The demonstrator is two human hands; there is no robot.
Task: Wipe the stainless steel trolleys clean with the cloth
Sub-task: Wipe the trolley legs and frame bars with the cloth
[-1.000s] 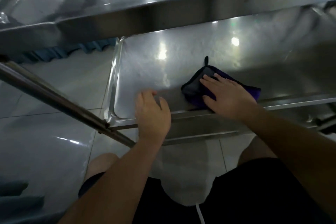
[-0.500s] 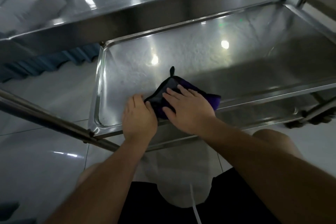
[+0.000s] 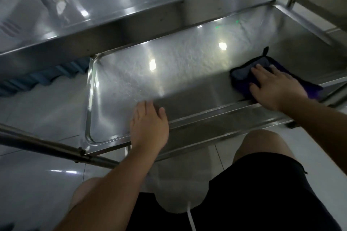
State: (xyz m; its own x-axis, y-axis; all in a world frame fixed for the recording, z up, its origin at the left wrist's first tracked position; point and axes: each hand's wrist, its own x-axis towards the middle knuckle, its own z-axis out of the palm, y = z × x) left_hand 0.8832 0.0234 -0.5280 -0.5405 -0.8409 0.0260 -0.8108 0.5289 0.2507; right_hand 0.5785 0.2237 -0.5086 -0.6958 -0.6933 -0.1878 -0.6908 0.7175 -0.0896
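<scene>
The stainless steel trolley has a lower shelf [image 3: 187, 73] shaped like a shallow tray, with the upper shelf [image 3: 131, 5] overhanging its far side. A folded dark purple and grey cloth [image 3: 244, 72] lies at the shelf's near right. My right hand [image 3: 276, 90] presses flat on the cloth with straight fingers. My left hand [image 3: 149, 127] rests on the shelf's front rim near the left, fingers straight and reaching onto the shelf surface. Most of the cloth is hidden under my right hand.
A steel handle bar [image 3: 47, 146] runs across the lower left, joined to the shelf's front left corner. Pale glossy floor tiles [image 3: 37, 184] surround the trolley. A blue curtain [image 3: 47, 77] hangs at the left behind it. Another steel frame [image 3: 319, 2] stands at the upper right.
My right hand has slid the cloth from beside my left hand to the right along the front of the shelf. My left hand stays on the front rim.
</scene>
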